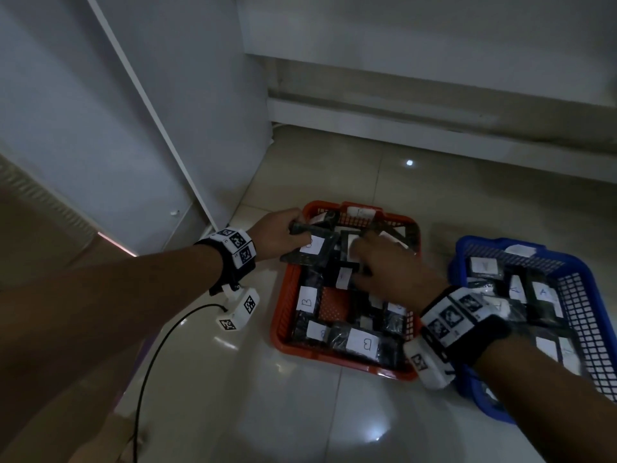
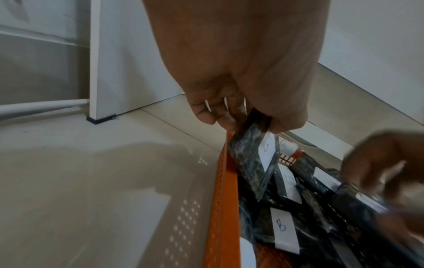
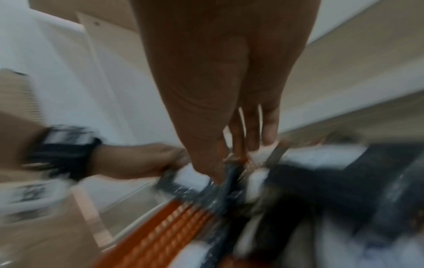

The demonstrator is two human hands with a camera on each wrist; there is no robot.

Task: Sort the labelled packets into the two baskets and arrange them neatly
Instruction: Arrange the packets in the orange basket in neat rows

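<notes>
While pinched at its upper edge by the left hand [image 1: 278, 233], a dark packet [image 1: 309, 250] labelled B hangs over the orange basket's [image 1: 283, 305] far-left rim. Just right of that pinch, the right hand [image 1: 392, 269], fingers extended, reaches among the packets; the blue basket [image 1: 587, 295] lies farther right.

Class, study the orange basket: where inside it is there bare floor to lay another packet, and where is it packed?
One bare patch of orange basket floor shows, bordered by B-labelled packets on its left and below. The far end is crowded: the left hand grips a packet there and the right hand reaches among overlapping ones.
</notes>
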